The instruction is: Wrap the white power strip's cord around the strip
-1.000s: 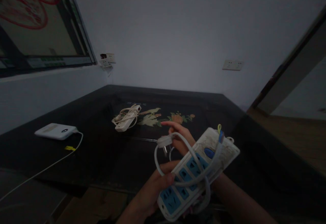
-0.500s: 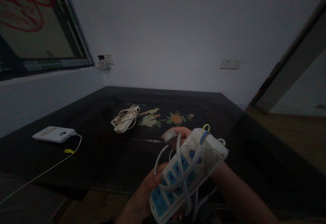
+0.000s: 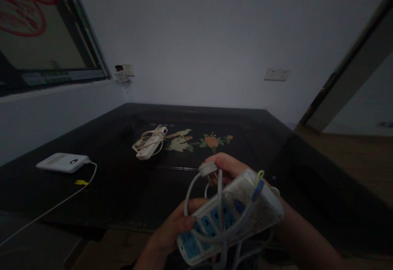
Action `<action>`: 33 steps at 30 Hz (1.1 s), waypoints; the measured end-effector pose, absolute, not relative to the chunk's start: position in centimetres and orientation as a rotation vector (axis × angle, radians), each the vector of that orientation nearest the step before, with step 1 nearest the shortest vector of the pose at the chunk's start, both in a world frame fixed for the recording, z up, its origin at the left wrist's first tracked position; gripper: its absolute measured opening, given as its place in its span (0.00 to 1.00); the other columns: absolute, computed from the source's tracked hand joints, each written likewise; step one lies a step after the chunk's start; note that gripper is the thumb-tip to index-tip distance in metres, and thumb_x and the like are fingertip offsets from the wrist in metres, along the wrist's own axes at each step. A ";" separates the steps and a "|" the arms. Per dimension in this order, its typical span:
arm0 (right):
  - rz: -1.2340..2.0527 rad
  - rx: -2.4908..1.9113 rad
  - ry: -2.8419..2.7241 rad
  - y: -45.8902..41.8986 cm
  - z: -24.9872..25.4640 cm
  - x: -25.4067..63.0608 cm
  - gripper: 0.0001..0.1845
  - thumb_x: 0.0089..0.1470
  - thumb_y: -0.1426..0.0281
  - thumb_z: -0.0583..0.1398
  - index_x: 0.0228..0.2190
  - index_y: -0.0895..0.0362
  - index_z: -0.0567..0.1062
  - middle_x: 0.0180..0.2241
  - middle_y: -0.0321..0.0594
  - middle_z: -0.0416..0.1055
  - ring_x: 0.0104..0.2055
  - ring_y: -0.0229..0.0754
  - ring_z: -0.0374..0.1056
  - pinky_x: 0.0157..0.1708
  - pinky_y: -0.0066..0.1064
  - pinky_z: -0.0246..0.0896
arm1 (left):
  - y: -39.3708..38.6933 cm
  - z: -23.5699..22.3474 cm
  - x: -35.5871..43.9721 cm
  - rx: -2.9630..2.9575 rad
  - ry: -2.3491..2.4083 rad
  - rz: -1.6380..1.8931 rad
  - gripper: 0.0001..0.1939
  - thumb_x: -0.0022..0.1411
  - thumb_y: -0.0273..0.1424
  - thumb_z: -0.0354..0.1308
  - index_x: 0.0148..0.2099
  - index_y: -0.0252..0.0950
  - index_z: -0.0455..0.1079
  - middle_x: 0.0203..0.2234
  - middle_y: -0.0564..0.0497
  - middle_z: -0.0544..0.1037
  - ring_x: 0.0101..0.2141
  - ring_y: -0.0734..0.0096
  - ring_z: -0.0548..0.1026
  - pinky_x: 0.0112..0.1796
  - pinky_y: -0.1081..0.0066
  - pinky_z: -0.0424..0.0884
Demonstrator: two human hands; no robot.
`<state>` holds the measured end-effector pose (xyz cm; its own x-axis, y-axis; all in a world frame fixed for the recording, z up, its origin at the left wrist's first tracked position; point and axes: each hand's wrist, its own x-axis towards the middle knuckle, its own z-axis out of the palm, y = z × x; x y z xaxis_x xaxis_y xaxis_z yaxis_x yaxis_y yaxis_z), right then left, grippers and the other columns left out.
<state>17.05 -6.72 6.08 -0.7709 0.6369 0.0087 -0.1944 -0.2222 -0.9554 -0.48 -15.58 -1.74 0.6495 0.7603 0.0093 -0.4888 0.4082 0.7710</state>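
- Compared with half a second ago, your power strip (image 3: 229, 217) sits lower at its right end, and the fingertips of your right hand (image 3: 231, 165) show at the right side of the plug (image 3: 208, 168) instead of reaching past it.
- You have the strip in the lower middle of the frame, raised in front of the black table (image 3: 138, 200) and tilted, its left end lowest.
- Your left hand (image 3: 172, 227) grasps that end, thumb on the front and fingers behind. Since the far end is heavy with looped cord (image 3: 220, 204), it could swing down if that thumb slips.
- Your right fingers are bent beside the plug, partly hidden; you cannot tell from this view whether they pinch it or only touch it. With a loose hold, the springy cord could flick the plug away.
- Pulling the plug while the cord crosses the strip could tighten a loop or snag the yellow tie (image 3: 259, 175) at the right end.
- Your second strip (image 3: 150, 146) and white power bank (image 3: 63, 162) lie well apart, left of centre and far left, so a trailing loop is unlikely to catch them.
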 end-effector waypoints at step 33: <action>1.277 -0.872 -0.796 -2.6 2.3 31.2 0.12 0.53 0.63 0.64 0.24 0.56 0.69 0.25 0.36 0.75 0.33 0.38 0.76 0.28 0.23 0.72 | -14.6 -2.2 0.2 0.511 0.440 0.946 0.27 0.51 0.49 0.64 0.40 0.28 0.77 0.32 0.38 0.82 0.24 0.64 0.79 0.23 0.73 0.73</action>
